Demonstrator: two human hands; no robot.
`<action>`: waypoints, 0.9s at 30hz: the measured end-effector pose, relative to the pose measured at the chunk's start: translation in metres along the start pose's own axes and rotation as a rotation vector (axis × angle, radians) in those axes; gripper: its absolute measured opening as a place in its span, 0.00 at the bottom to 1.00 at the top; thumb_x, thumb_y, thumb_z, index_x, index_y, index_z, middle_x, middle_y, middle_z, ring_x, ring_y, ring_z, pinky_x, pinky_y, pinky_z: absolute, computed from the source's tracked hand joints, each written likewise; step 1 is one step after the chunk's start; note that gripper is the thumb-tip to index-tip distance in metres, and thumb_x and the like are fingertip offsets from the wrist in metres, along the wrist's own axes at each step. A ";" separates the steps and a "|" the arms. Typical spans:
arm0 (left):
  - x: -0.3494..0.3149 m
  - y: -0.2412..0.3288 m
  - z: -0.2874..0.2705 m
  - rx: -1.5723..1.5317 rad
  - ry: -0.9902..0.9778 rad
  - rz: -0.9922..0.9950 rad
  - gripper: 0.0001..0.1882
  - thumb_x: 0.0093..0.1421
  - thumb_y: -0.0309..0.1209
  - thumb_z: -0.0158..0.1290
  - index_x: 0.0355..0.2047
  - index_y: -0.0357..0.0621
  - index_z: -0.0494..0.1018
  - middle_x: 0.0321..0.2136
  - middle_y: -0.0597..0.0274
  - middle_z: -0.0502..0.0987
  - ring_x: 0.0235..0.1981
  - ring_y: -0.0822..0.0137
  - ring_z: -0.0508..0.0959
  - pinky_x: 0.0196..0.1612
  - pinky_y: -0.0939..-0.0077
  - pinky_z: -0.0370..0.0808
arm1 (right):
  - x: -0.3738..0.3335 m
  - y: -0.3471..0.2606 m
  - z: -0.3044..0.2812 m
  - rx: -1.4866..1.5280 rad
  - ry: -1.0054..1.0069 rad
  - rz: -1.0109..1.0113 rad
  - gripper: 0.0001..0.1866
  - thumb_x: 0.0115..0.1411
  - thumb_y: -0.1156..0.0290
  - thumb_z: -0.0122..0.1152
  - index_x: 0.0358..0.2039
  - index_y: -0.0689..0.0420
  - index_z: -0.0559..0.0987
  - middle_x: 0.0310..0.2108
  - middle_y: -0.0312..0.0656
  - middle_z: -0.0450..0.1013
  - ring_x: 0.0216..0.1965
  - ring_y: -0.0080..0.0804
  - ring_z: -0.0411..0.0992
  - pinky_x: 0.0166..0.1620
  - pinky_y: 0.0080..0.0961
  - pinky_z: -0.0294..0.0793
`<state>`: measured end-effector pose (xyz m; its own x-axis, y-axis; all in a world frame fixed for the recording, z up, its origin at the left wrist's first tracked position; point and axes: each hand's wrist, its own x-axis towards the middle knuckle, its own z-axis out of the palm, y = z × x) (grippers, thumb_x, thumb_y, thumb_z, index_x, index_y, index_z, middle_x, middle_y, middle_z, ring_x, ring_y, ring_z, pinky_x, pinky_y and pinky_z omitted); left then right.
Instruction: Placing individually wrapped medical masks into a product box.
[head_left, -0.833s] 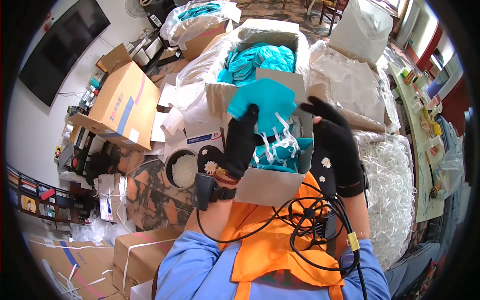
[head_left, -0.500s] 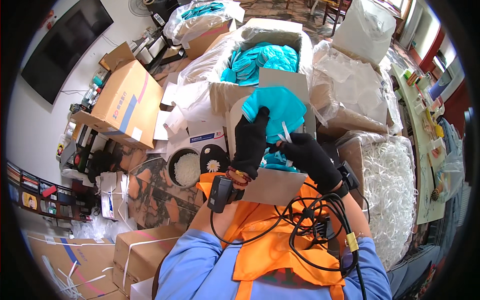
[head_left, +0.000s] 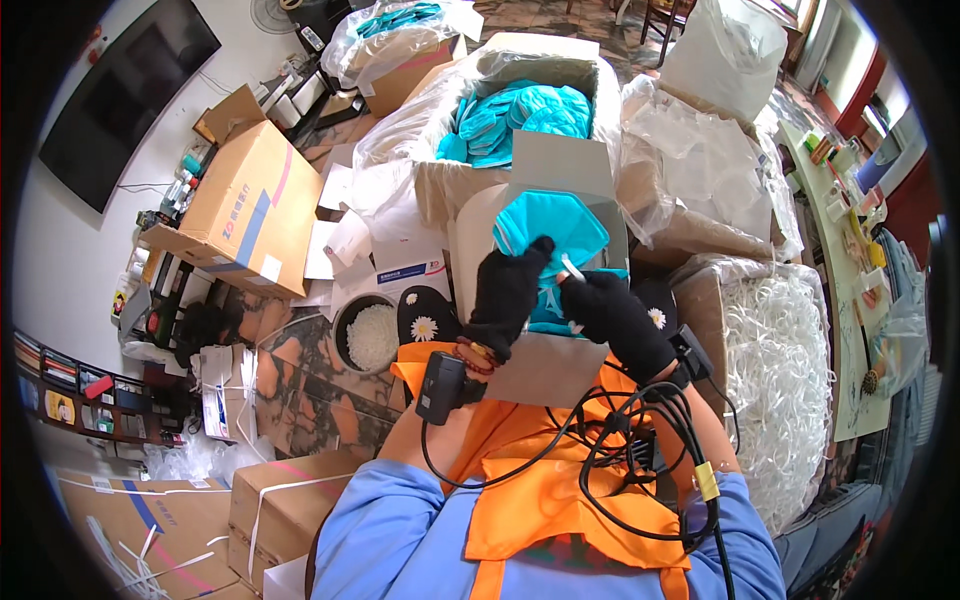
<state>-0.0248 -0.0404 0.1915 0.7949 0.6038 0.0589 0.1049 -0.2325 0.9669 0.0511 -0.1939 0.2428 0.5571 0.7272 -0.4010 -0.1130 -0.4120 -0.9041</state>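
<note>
A teal folded face mask (head_left: 553, 222) is pinched in my left hand (head_left: 503, 292), which wears a black fingerless-looking glove and has its thumb on the mask's lower part. Close beside it, my right hand (head_left: 618, 318), also gloved in black, is closed on a short white strap (head_left: 572, 267) just below the mask. Both hands are above an open grey-white carton (head_left: 548, 368) resting by my lap. Inside the carton, more teal masks (head_left: 550, 318) show partly between my hands. My fingertips on the strap are partly hidden by the glove.
Ahead stands a plastic-lined box (head_left: 440, 190) heaped with teal masks. At right is a carton of white straps (head_left: 780, 390), with a box of clear plastic pieces (head_left: 705, 165) behind it. A round tub (head_left: 370, 338) of white bits sits left. Black cables (head_left: 620, 450) loop across my lap.
The mask has come slightly lower and turned in my left hand. My right hand has shifted a little, and less of the white strap shows. More masks are visible in the carton.
</note>
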 end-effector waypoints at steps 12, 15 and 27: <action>-0.021 -0.016 0.032 -0.037 -0.055 0.185 0.08 0.65 0.33 0.54 0.40 0.41 0.73 0.24 0.62 0.69 0.20 0.66 0.68 0.23 0.72 0.67 | 0.035 0.056 -0.033 0.459 0.150 -0.606 0.21 0.59 0.78 0.62 0.53 0.61 0.72 0.39 0.41 0.78 0.42 0.29 0.76 0.45 0.26 0.75; -0.027 -0.008 0.036 -0.047 0.026 0.194 0.08 0.66 0.33 0.53 0.37 0.39 0.73 0.22 0.55 0.73 0.20 0.57 0.73 0.24 0.67 0.67 | 0.044 0.064 -0.035 0.324 0.198 -0.639 0.25 0.56 0.82 0.62 0.55 0.62 0.70 0.42 0.43 0.78 0.46 0.30 0.76 0.48 0.25 0.75; -0.022 0.025 0.015 -0.893 -0.085 -0.205 0.14 0.68 0.41 0.50 0.48 0.48 0.72 0.39 0.63 0.76 0.40 0.66 0.76 0.42 0.63 0.74 | 0.018 0.065 -0.195 0.805 0.388 -0.740 0.06 0.69 0.67 0.50 0.38 0.55 0.72 0.28 0.31 0.65 0.29 0.20 0.65 0.30 0.19 0.66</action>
<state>-0.0302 -0.0710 0.2108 0.8567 0.5019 -0.1193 -0.2233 0.5693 0.7913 0.2146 -0.3147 0.2059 0.9048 0.3697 0.2111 -0.0670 0.6135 -0.7869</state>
